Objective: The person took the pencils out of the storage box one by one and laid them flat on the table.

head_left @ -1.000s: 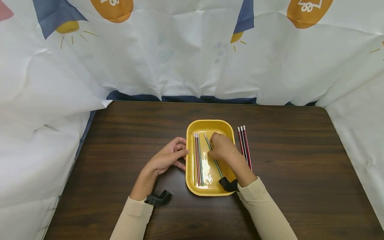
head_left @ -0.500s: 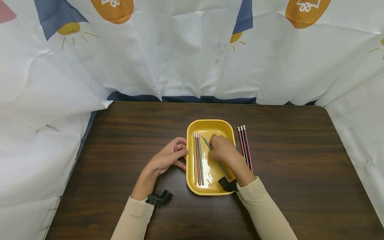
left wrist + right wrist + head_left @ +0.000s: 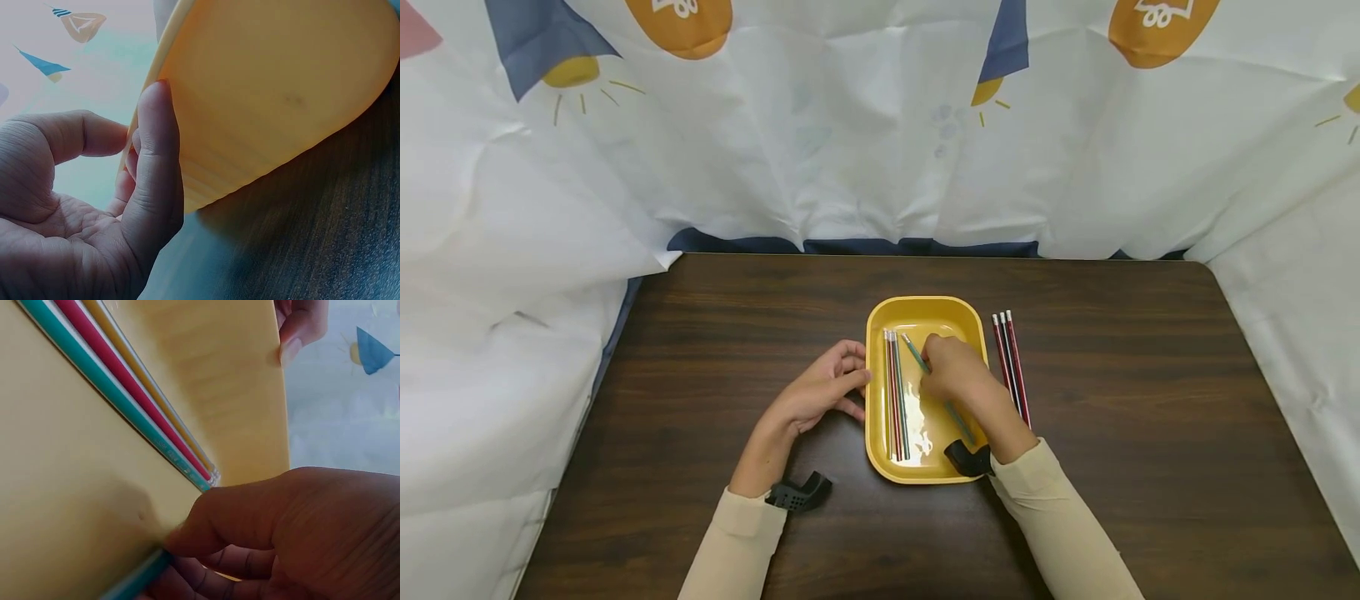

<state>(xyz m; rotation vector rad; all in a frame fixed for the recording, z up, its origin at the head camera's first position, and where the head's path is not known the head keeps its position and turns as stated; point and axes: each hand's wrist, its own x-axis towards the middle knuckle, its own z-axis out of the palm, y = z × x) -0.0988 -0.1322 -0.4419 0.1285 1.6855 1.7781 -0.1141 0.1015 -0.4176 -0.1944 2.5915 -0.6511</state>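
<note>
A yellow tray point(image 3: 925, 480) lies on the table in the head view. My left hand point(image 3: 820, 389) grips its left rim; the left wrist view has the thumb on the rim and fingers against the outer wall point(image 3: 269, 94). Over the tray's right half, my right hand point(image 3: 957, 367) pinches a green pencil point(image 3: 913, 348), which slants with its far end to the left. Part of that pencil is hidden under the hand. Along the tray's left side, yellow, red and green pencils point(image 3: 896, 400) lie side by side; in the right wrist view the row's green pencil point(image 3: 106, 387) is nearest the thumb.
To the right of the tray, several dark red and black pencils point(image 3: 1011, 358) lie on the brown wooden table point(image 3: 1120, 400), partly covered by the right forearm. A white printed curtain point(image 3: 880, 150) hangs behind the table and at both sides.
The green pencil in my right hand has turned: its far end swung left and its near end right. My left hand stays on the tray rim.
</note>
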